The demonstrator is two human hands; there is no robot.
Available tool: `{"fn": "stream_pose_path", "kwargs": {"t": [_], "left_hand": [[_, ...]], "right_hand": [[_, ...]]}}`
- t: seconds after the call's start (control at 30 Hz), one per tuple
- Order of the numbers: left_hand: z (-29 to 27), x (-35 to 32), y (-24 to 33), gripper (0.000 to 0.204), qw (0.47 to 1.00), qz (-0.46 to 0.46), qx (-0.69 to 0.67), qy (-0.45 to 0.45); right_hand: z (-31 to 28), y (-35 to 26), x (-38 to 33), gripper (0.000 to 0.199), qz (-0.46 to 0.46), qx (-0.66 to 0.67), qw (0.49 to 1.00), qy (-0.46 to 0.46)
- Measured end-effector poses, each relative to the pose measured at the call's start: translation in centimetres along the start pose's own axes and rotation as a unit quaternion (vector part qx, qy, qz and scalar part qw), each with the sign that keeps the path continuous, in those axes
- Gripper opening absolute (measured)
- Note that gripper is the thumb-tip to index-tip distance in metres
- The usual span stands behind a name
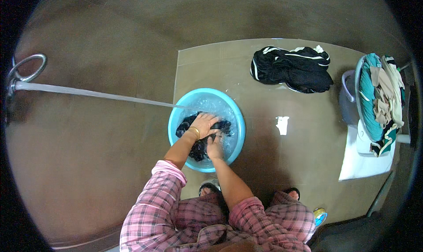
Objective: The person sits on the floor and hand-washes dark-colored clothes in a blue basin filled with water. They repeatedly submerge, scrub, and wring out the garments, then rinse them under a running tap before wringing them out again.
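A light blue tub (pixel 241 133) holds bubbly water and a wet dark cloth (pixel 198 151). My left hand (pixel 203 125), with a gold bangle at its wrist, lies on top of the cloth with its fingers stretched out. Just below it, my right hand (pixel 215 147) grips the cloth, its fingers partly hidden in the folds. A stream of water (pixel 101 94) runs from the tap (pixel 17 82) at the left into the far side of the tub.
Black clothes with white stripes (pixel 293 69) lie on the wet tiled floor (pixel 273 159) at the far right. Beyond them, a basin heaped with teal and beige laundry (pixel 374 98) stands by a greyish bucket (pixel 349 100). A round yellow-and-blue item (pixel 320 216) sits near my right leg.
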State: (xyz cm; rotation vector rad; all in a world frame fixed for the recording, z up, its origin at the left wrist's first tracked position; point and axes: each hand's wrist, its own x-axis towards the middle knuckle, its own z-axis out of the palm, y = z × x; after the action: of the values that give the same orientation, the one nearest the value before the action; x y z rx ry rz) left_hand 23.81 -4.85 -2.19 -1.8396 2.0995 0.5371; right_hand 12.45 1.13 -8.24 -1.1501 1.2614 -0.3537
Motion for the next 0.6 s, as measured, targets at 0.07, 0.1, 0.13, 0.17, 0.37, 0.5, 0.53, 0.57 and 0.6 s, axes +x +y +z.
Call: {"fn": "stream_pose_path", "kwargs": {"t": [0.07,0.1,0.13,0.17,0.37,0.5,0.53,0.57,0.6], "left_hand": [[1.4,0.2,0.8,0.064,0.995,-0.086,-0.044,0.003],[3.5,-0.9,0.0,0.066,0.983,-0.152,-0.086,0.051],[4.5,-1.0,0.4,0.07,0.955,-0.184,-0.199,0.119],[6.9,-2.0,-0.1,0.07,0.916,-0.236,-0.243,0.213],[8.2,-4.1,-2.1,0.069,0.801,-0.487,-0.321,0.139],[4.8,-11.1,-5.7,0.049,0.833,-0.336,-0.388,0.208],[1.9,-12.6,-5.5,0.048,0.793,-0.358,-0.449,0.201],[-2.0,-13.9,-5.2,0.048,0.753,-0.377,-0.502,0.199],[-4.2,-16.7,-5.6,0.048,0.694,-0.426,-0.551,0.183]], "right_hand": [[-1.8,-1.0,-0.6,0.057,0.046,-0.044,0.998,-0.018],[-2.4,-2.3,-1.5,0.062,0.001,-0.054,0.998,-0.014],[-2.9,-2.2,-1.3,0.061,0.01,-0.086,0.996,-0.007],[-2.6,-2.7,-1.7,0.06,0.011,-0.115,0.993,-0.014],[-1.5,-4.3,-3.1,0.051,-0.022,-0.275,0.955,-0.112],[-2.4,-10.8,-7.3,0.04,-0.068,-0.102,0.978,-0.168],[-2.6,-12.0,-7.7,0.038,-0.05,-0.023,0.978,-0.2],[-1.4,-11.4,-7.6,0.035,-0.147,0.132,0.96,-0.196],[-1.2,-13.1,-9.0,0.036,-0.144,0.226,0.922,-0.278]]}}
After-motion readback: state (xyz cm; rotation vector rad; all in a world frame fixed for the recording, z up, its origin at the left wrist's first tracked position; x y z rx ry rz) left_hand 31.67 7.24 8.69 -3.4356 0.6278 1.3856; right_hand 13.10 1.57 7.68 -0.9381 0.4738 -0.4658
